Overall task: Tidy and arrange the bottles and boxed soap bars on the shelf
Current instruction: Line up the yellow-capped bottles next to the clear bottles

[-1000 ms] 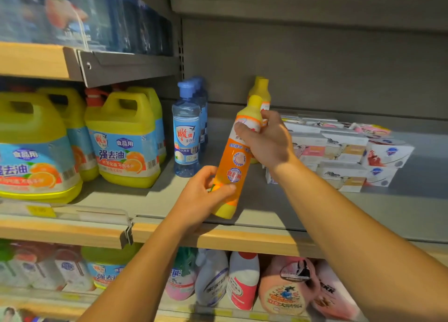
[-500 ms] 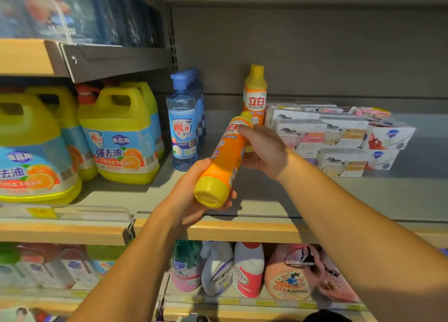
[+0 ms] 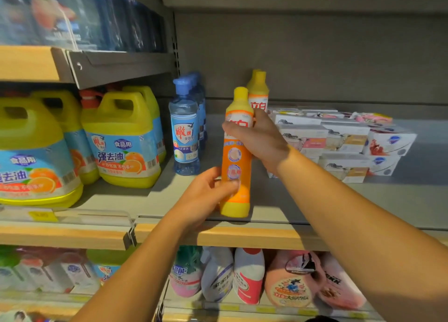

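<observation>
Both hands' fingers curled around upright orange bottle [image 3: 236, 156], "立白" on the twin [image 3: 258, 96] behind

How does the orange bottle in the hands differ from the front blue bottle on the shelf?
The orange bottle is opaque with a yellow cap; the blue bottle is clear with a blue cap. The orange bottle is held by the left hand low and the right hand high, near the shelf front edge; the blue bottle stands untouched, further back. Both are upright.
</observation>
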`<act>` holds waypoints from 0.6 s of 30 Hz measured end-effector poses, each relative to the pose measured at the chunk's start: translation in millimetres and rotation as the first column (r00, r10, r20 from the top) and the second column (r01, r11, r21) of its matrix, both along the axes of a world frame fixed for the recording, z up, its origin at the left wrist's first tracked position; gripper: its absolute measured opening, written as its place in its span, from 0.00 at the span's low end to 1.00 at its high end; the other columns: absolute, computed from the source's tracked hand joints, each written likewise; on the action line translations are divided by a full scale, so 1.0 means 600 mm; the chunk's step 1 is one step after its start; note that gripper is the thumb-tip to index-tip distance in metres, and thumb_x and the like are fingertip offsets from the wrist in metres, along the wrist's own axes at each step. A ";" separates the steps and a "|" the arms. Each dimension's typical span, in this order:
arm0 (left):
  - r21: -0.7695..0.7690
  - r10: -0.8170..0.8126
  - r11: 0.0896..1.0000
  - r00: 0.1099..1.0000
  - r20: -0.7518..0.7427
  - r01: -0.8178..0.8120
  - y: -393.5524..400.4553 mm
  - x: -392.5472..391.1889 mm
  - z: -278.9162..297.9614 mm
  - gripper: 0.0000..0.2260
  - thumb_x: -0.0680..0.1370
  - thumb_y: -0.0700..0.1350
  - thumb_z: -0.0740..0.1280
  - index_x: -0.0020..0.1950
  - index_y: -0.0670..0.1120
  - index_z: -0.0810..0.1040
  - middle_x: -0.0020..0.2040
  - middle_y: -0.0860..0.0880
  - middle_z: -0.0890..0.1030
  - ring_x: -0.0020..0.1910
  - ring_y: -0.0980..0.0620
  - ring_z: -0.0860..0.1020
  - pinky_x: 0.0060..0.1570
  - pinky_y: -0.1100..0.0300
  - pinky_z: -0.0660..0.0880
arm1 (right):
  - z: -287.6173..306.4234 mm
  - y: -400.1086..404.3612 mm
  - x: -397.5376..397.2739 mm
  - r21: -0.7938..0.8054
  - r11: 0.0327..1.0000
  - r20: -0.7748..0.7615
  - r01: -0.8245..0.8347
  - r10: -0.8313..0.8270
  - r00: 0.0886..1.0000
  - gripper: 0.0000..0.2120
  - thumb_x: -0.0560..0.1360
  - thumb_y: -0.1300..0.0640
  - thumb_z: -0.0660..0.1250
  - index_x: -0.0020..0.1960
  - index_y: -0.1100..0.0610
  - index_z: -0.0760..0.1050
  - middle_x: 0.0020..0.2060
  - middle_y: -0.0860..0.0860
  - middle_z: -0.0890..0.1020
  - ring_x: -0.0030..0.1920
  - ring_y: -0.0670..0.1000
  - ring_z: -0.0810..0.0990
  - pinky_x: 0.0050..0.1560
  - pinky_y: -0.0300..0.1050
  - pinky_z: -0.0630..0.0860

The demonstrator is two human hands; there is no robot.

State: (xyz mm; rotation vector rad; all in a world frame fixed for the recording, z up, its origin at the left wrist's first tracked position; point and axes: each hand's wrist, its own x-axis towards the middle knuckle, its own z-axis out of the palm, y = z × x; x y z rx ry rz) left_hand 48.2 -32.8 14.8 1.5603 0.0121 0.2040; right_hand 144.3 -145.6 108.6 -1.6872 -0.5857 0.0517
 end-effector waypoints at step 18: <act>0.694 0.219 0.658 0.956 0.195 -0.292 0.024 0.004 -0.001 0.24 0.75 0.57 0.69 0.70 0.56 0.70 0.61 0.59 0.79 0.50 0.62 0.79 0.47 0.69 0.75 | -0.044 -0.017 -0.033 -0.147 0.989 0.288 -0.019 0.061 0.956 0.33 0.72 0.52 0.74 0.70 0.40 0.60 0.57 0.36 0.75 0.51 0.34 0.75 0.47 0.28 0.70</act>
